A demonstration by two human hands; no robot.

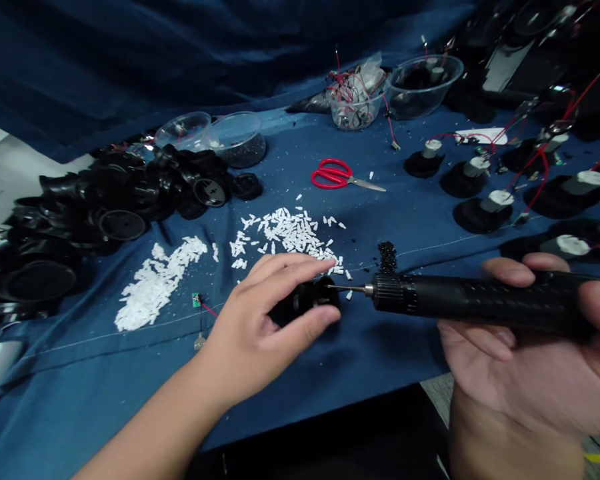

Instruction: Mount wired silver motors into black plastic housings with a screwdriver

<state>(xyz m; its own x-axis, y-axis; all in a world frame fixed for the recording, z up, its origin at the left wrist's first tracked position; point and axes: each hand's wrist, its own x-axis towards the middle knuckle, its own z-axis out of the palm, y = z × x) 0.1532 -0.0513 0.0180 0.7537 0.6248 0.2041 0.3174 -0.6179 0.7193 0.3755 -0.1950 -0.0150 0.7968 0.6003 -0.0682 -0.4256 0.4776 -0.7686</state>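
My left hand [270, 320] is closed around a black plastic housing [305, 299], thumb on the near side and fingers over the far side. A black electric screwdriver [460, 300] lies level in my right hand [520, 353], its thin bit pointing left. The bit's tip meets the right side of the housing, though whether a screw sits there I cannot make out. Just left of my left wrist, a small green circuit board [197, 300] with a red wire rests on the cloth. A little pile of tiny black screws [387, 255] lies beyond the screwdriver's collar.
Small white plastic pieces [290, 230] are scattered beyond my left hand, with another heap [155, 287] further left. Red-handled scissors [337, 175] lie behind them. Black housings [125, 200] are piled at left. Wired motor units [497, 203] stand at right, and plastic tubs [357, 110] at the back.
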